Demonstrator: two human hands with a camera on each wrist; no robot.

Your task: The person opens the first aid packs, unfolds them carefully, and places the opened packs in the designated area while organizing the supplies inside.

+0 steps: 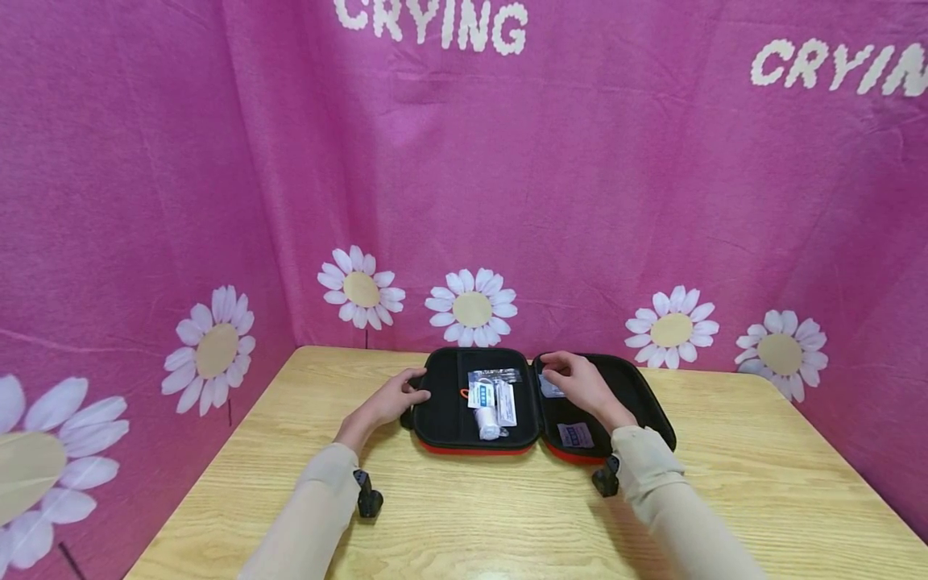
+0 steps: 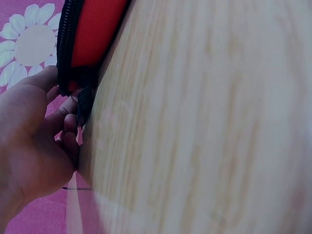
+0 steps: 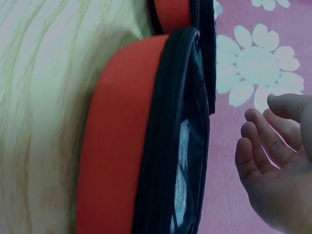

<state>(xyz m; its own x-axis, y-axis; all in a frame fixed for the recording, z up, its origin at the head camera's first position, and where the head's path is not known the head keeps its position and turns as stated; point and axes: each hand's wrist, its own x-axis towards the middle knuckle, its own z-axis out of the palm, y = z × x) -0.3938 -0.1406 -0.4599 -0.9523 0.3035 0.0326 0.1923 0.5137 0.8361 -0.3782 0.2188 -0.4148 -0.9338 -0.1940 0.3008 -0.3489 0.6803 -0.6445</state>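
An unzipped first-aid case (image 1: pixel 440 403), black inside and red outside, lies spread on the table. My left hand (image 1: pixel 389 400) grips its left side, thumb at the rim; in the left wrist view the fingers curl by the black handle (image 2: pixel 85 103). Over the other half hovers my right hand (image 1: pixel 580 382), fingers loosely bent with nothing between them in the right wrist view. Close by its fingertips is a pale packet (image 1: pixel 549 387), partly covered by the hand. The left half holds a rolled bandage (image 1: pixel 488 423), a white-and-blue packet (image 1: pixel 482 395) and a white sachet (image 1: pixel 506 403).
A purple-printed sachet (image 1: pixel 576 436) lies in the near part of the right half. A clear sleeve (image 1: pixel 500 375) sits at the top of the left half's contents, beside an orange loop (image 1: pixel 464 394). Pink flowered cloth (image 1: pixel 580 201) hangs behind the wooden table (image 1: pixel 493 515).
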